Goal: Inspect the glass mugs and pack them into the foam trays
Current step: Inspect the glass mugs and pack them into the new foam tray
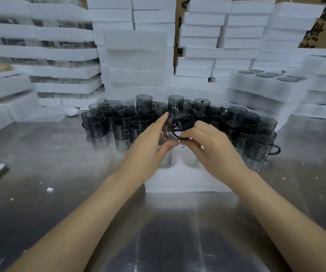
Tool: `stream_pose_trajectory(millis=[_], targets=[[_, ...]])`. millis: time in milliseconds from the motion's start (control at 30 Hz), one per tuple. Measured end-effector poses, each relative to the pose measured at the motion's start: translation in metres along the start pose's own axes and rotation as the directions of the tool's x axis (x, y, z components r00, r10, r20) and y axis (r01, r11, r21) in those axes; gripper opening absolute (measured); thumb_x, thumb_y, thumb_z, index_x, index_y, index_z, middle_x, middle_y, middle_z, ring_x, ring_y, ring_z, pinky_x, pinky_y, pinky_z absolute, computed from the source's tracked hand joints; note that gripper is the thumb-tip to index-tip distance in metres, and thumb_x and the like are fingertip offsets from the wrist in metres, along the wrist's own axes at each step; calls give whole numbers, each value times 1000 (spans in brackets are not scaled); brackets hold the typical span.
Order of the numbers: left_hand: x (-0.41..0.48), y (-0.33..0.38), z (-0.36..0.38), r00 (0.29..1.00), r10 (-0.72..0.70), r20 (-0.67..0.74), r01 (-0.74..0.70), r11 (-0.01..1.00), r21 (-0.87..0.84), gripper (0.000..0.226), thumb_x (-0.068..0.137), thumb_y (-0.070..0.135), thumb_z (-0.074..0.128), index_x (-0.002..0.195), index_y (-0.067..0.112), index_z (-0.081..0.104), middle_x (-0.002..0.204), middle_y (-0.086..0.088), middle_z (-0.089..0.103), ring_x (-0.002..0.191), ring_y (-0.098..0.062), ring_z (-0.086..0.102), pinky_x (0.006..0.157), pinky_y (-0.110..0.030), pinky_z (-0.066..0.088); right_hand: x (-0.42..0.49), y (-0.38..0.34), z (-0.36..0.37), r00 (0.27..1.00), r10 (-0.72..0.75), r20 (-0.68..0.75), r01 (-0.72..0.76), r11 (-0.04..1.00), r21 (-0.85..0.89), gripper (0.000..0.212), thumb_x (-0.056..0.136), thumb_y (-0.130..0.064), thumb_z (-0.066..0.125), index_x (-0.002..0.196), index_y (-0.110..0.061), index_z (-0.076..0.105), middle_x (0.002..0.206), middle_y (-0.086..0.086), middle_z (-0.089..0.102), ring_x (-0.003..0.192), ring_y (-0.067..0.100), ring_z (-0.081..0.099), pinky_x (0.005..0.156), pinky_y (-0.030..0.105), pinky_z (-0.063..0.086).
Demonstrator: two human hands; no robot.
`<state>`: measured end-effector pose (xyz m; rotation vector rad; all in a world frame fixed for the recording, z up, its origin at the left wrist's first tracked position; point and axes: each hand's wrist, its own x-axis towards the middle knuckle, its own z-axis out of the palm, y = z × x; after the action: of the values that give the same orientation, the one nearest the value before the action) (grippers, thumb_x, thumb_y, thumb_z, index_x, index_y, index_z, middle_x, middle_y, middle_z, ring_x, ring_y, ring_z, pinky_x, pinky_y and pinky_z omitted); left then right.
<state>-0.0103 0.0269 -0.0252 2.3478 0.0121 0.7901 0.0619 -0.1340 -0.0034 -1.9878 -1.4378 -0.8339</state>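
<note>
Both hands hold one smoked-glass mug tilted above a foam tray on a steel table.

Nearest, the steel table point(60, 193) carries a white foam tray point(185, 181) at centre, its round pockets partly hidden by the hands. Above it, the left hand point(148, 152) grips the held mug point(174, 127) between thumb and extended fingers, and the right hand point(211, 146) pinches its rim with curled fingers; the mug lies tilted, mouth toward the viewer. Just beyond, a cluster of grey mugs point(119, 122) stands upright across the table, some stacked. Far right, a packed tray point(266, 83) tops a low stack. Farthest, stacked foam trays point(138, 59) stand in front of cardboard boxes point(323, 26).
</note>
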Motion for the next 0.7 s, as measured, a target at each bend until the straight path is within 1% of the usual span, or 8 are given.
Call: stream_pose_trajectory(millis=[133, 233, 367, 433, 500, 567, 633, 700], targets=[[-1, -1, 0, 1000, -17, 16, 18, 999, -39, 65, 89, 32, 64, 145, 31, 31, 105, 16, 62, 97, -1, 62, 90, -38, 51, -1, -2, 2, 998, -67, 16, 67, 997, -33, 11, 83, 1, 67, 93, -1, 72, 72, 13, 56, 55, 30, 48, 54, 31, 40], [-1, 1, 1, 999, -1, -35, -1, 998, -59, 57, 86, 30, 69, 133, 24, 37, 111, 16, 61, 96, 2, 61, 89, -35, 52, -2, 1, 3, 995, -100, 12, 101, 994, -38, 14, 81, 6, 69, 92, -1, 72, 71, 14, 56, 57, 30, 50, 52, 32, 43], [-3, -1, 1, 996, -51, -69, 44, 993, -109, 53, 80, 36, 75, 114, 29, 35, 97, 32, 61, 93, 12, 60, 84, -26, 52, -3, 2, 6, 995, -99, 3, 99, 995, 9, 14, 81, 6, 68, 94, 1, 70, 76, 15, 56, 62, 32, 53, 52, 38, 47], [-3, -2, 2, 994, -69, -81, 57, 988, -141, 54, 78, 41, 75, 111, 28, 35, 94, 28, 62, 89, 12, 60, 82, -25, 53, -3, 3, 7, 999, -50, -3, 50, 998, 27, 14, 82, 0, 69, 96, 0, 69, 81, 13, 56, 67, 28, 55, 56, 36, 47], [-3, -1, 2, 994, -61, -96, 47, 988, -148, 60, 73, 52, 71, 113, 26, 35, 98, 23, 59, 87, 10, 61, 78, -23, 53, -4, 5, 8, 999, 42, -3, -42, 993, 107, 19, 84, -9, 70, 101, -2, 67, 90, 9, 55, 77, 19, 56, 67, 25, 49], [-3, -1, 3, 993, -45, -113, 26, 986, -167, 64, 75, 50, 71, 120, 25, 32, 106, 18, 58, 86, 8, 62, 76, -21, 52, -4, 7, 8, 992, 130, 9, -128, 967, 218, 21, 87, -13, 68, 106, -4, 65, 99, 4, 54, 86, 11, 56, 72, 13, 50], [-2, -1, 2, 993, -47, -110, 27, 983, -181, 79, 79, 40, 73, 138, 28, 22, 109, 16, 58, 85, 6, 63, 76, -19, 52, -3, 8, 9, 983, 181, 11, -177, 948, 266, 17, 90, -11, 64, 106, -4, 65, 104, 5, 55, 86, 10, 61, 68, 12, 52], [-3, -1, 2, 995, -62, -72, 48, 981, -188, 96, 82, 39, 71, 151, 28, 6, 101, 21, 58, 84, 5, 63, 75, -14, 51, -2, 10, 10, 977, 212, -7, -200, 931, 305, 15, 90, -3, 62, 105, -2, 66, 109, 9, 57, 79, 12, 65, 65, 15, 53]])
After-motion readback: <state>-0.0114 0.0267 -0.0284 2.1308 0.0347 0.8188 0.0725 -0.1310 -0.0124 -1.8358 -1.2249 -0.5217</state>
